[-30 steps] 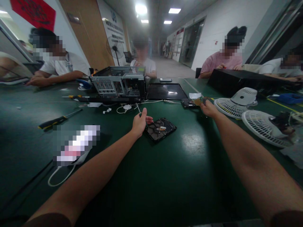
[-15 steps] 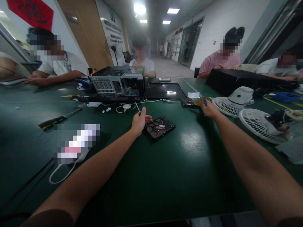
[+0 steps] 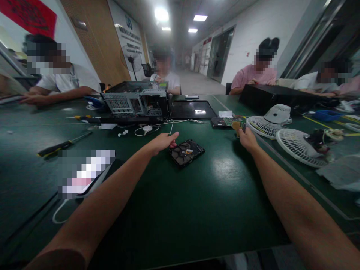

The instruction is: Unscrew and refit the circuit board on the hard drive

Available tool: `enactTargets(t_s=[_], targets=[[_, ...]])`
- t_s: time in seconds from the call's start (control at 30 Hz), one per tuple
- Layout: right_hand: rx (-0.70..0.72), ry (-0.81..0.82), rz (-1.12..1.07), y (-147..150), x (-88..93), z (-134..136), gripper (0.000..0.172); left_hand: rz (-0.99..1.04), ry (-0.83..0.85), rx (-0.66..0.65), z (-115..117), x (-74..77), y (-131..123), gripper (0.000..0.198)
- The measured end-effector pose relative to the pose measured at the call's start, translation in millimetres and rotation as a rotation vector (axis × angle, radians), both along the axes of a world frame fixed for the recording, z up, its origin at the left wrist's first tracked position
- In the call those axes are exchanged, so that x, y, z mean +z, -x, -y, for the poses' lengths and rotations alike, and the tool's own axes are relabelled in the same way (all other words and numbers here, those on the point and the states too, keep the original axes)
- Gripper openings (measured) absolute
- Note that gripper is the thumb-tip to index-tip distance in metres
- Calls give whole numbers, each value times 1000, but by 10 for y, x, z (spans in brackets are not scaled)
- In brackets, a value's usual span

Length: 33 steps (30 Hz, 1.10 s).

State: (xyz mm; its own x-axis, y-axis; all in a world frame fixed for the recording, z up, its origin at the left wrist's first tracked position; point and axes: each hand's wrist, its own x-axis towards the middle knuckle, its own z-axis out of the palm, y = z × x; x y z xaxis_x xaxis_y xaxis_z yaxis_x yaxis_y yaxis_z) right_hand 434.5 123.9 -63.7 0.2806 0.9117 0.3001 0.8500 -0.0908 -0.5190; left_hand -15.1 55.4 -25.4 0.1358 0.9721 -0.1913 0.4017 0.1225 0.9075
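On the green table a hard drive lies with its underside up, dark with a silver piece in its middle. My left hand is closed at the drive's upper left edge, around the handle of a small screwdriver. Only its thin, light shaft shows, pointing upward; the handle is mostly hidden. Farther to the right, my right hand pinches a small golden-brown piece, whose exact kind I cannot make out. Just beyond it are a green circuit board and a second dark drive.
An opened computer case and a black panel stand at the back. White fan parts are to the right. A phone with a white cable and a yellow-black screwdriver lie left. Several people sit around the table.
My right hand has drawn slightly back toward me with the golden-brown piece, and the green board now shows behind it. My left hand's fingers have closed more and turned. The view has shifted slightly.
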Motion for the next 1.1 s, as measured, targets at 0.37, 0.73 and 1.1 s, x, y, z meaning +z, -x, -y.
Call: enactTargets(t_s=[0.37,0.73,1.1], targets=[[34,11,-44,116,-23,171,39,-306,190,-115,200,271,36,50],[309,48,-1008,1059,233,516,8,-226,102,-85,345,403,-149,40],[358,394,-1190,1502,325,811,9,-100,37,9,340,418,-176,36]])
